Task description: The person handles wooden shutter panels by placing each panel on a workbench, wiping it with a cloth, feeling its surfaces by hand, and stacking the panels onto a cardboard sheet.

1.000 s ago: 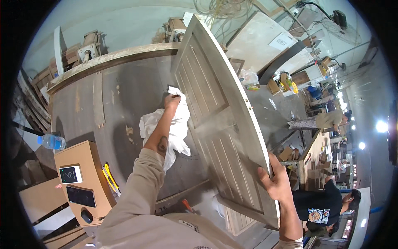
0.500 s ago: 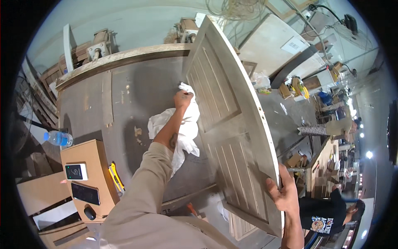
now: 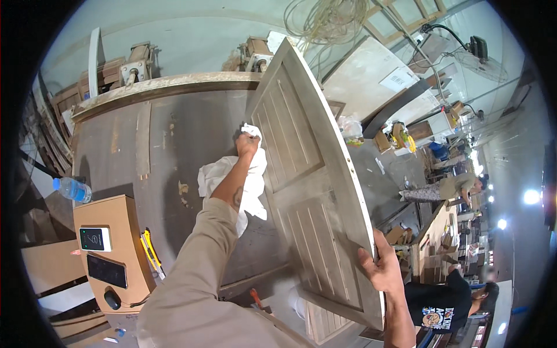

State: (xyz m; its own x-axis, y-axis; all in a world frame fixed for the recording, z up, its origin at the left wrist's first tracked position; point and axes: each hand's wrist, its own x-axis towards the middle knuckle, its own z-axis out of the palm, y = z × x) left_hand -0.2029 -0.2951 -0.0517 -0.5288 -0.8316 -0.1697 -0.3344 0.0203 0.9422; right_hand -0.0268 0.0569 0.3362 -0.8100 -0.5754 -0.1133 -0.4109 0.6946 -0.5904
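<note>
A brown panelled wooden door [image 3: 301,180] stands tilted on its edge over the workbench [image 3: 122,145]. My left hand [image 3: 248,144] is closed on a white cloth [image 3: 255,174], which is bunched against the door's left edge and hangs down over the bench. At the door's right edge, near its lower end, my right hand [image 3: 383,267] grips the wood, thumb on the panelled face and fingers round the pale edge. Part of that hand's fingers is hidden behind the door.
Left of my sleeve, a cardboard box [image 3: 127,255] carries a white device [image 3: 95,238], a dark phone [image 3: 107,271] and a black mouse [image 3: 112,298]. A yellow cutter [image 3: 151,250] and water bottle [image 3: 72,189] lie close by. A co-worker in black [image 3: 441,304] is at the right.
The view has shifted slightly, so the door, bench and box appear lower and further left. Both hands keep their grips on the cloth and the door.
</note>
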